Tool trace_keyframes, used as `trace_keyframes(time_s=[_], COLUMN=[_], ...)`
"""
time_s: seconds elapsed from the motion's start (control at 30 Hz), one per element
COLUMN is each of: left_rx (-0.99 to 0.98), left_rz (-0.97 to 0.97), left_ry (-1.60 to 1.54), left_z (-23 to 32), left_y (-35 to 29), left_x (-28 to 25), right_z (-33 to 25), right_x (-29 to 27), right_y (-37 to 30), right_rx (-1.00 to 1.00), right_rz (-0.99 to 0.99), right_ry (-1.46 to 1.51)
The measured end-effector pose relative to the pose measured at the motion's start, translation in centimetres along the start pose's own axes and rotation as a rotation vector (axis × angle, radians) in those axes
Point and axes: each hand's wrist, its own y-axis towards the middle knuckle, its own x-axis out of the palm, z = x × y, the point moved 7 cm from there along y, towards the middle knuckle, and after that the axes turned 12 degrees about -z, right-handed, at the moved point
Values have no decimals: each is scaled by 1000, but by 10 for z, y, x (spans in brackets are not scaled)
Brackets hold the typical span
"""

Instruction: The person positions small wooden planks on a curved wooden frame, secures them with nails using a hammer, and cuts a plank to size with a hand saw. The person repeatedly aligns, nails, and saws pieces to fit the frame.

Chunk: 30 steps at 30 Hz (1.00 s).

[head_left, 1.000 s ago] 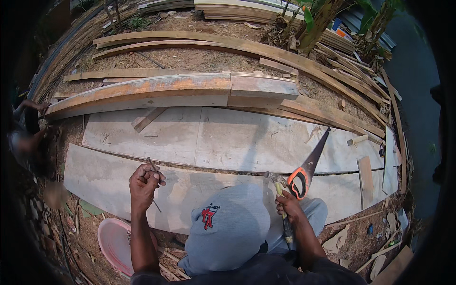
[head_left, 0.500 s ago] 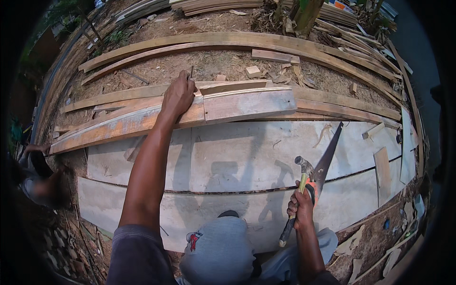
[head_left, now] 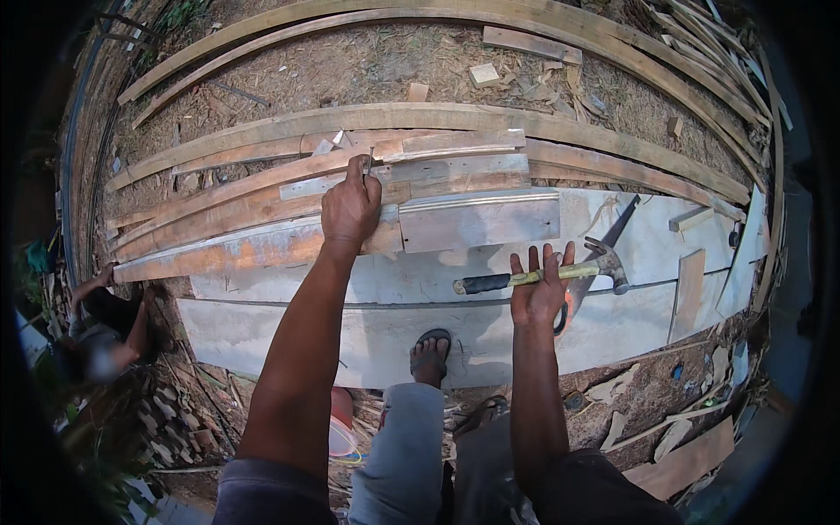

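My left hand (head_left: 353, 206) pinches a nail (head_left: 371, 157), which points upward over the joined timbers. Beneath that hand runs a long wooden beam (head_left: 262, 249), its left face stained orange and white. A shorter pale wood piece (head_left: 481, 226) butts against the beam's right end. Other timbers (head_left: 455, 175) lie alongside just behind. A claw hammer (head_left: 607, 262) with a yellow-green shaft and black grip lies nearly level across my right hand (head_left: 538, 302). Its fingers stick up loosely around the shaft, and the head points right. Below the hammer a handsaw (head_left: 612, 229) with an orange handle rests on white boards.
Another person (head_left: 109, 324) crouches at the far left, a hand at the beam's end. My sandalled foot (head_left: 430, 354) stands on the white boards (head_left: 245, 328). Long planks (head_left: 420, 114) lie beyond the beam. Offcuts (head_left: 689, 289) and scraps lie at the right.
My right hand has risen and turned the hammer from upright to nearly level. My left hand stays at the timbers with the nail. The view has shifted, and my foot now shows.
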Motion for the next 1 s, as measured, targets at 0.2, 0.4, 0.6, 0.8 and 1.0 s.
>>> trace_keyframes(time_s=[0.2,0.4,0.6,0.8,1.0], left_rx=[-100,-114,-103,-135,10], left_rz=[-169,-252,-292,-363,-340], left_ry=[36,80,95,146,103], left_z=[2,0,0,-2,3], left_y=[6,8,9,10,10], left_x=[1,5,10,12,13], right_z=[-11,-3,-18,-38,-22], right_x=[-17,-9,18,34,55], right_y=[-84,-138,-153,-188,-223], right_rx=[436,791,914,961,847], right_rz=[314,280,189,300,439], right_ry=[-386,-153,-141,-74,175])
